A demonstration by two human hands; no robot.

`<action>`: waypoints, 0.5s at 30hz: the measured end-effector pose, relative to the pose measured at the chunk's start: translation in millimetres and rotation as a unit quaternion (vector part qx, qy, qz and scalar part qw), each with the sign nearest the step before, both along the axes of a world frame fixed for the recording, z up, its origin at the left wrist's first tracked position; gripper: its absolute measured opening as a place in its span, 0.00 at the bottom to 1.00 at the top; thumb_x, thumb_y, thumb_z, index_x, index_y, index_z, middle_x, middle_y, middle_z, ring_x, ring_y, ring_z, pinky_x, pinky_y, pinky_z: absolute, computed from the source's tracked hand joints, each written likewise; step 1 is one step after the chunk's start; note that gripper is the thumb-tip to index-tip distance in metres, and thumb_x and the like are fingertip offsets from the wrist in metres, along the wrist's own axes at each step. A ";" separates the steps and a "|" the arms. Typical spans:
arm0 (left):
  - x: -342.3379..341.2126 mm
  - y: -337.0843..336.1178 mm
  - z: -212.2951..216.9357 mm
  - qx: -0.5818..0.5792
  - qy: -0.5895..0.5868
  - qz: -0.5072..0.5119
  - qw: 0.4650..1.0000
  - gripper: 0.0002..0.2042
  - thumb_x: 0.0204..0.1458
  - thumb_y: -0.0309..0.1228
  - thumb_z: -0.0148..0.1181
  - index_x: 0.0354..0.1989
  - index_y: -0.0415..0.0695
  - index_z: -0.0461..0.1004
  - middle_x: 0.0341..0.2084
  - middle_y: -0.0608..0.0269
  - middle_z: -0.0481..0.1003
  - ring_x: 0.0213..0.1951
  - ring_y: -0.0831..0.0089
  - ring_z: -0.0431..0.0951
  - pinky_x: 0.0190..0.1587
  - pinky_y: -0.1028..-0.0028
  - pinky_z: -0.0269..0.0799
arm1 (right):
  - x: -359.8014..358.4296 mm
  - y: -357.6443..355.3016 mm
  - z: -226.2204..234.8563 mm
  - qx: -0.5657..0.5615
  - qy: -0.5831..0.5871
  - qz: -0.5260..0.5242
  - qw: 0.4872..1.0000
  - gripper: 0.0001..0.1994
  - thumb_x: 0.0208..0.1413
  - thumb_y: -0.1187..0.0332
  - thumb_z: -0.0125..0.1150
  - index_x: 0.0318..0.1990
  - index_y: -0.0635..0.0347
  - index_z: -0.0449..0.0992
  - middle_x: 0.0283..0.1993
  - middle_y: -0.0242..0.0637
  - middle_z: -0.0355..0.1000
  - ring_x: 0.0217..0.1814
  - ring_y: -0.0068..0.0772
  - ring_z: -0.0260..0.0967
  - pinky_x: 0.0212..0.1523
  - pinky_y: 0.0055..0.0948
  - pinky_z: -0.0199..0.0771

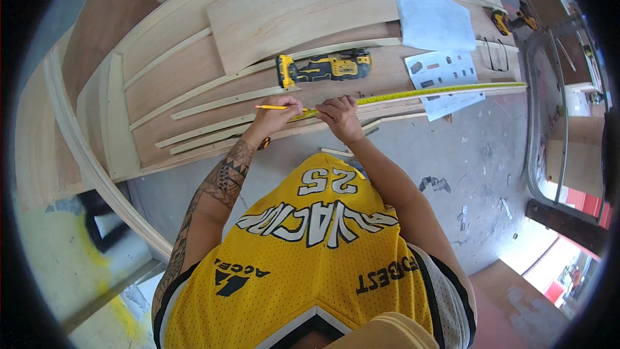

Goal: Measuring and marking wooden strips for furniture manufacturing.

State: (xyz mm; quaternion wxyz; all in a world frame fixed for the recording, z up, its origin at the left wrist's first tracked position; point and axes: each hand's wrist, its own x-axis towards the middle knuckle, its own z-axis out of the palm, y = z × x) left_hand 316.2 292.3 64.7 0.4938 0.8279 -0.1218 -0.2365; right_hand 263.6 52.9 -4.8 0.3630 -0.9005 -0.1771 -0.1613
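Observation:
My left hand (279, 115) is closed around a yellow pencil (271, 107), its tip toward my other hand. Right beside it, my right hand (340, 117) pinches a yellow tape measure blade (426, 92), which runs out to the right along a long thin wooden strip (500, 91). A short stretch of the blade shows between my two hands. Under my left wrist a small black and orange thing (264, 143) pokes out, mostly hidden. Several more thin wooden strips (206, 135) lie to the left of my hands.
A yellow and black cordless power tool (332, 67) lies beyond my hands on the plywood. Cut-out sheet (442, 71), pale blue paper (434, 16) and glasses (496, 55) lie right. Farther right is a drill (500, 21). A curved wooden strip (97, 168) arcs down the left.

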 end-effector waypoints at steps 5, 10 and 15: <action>-0.3 -2.1 -1.8 -0.011 -0.004 0.002 1.000 0.10 0.60 0.32 0.62 0.38 0.37 0.82 0.30 0.65 0.83 0.32 0.82 0.79 0.37 0.77 0.76 | -1.3 -0.6 -3.2 -0.018 -0.023 -0.008 1.000 0.11 0.54 0.59 0.70 0.44 0.44 0.86 0.44 0.25 0.78 0.51 0.35 0.71 0.63 0.47 0.58; 0.6 -1.5 -4.5 -0.032 0.044 0.016 0.998 0.11 0.62 0.32 0.60 0.41 0.35 0.80 0.31 0.64 0.82 0.33 0.81 0.80 0.37 0.79 0.76 | -1.1 -0.5 -3.6 -0.021 0.013 -0.002 1.000 0.12 0.54 0.57 0.69 0.45 0.42 0.86 0.45 0.25 0.78 0.53 0.35 0.70 0.66 0.47 0.57; -1.5 -2.1 -6.5 -0.057 0.035 0.027 0.997 0.10 0.62 0.31 0.60 0.40 0.35 0.80 0.32 0.64 0.83 0.33 0.81 0.80 0.38 0.79 0.77 | -1.6 -1.6 -2.9 -0.021 0.005 -0.010 1.000 0.12 0.54 0.56 0.69 0.45 0.41 0.86 0.44 0.25 0.78 0.53 0.35 0.70 0.63 0.44 0.58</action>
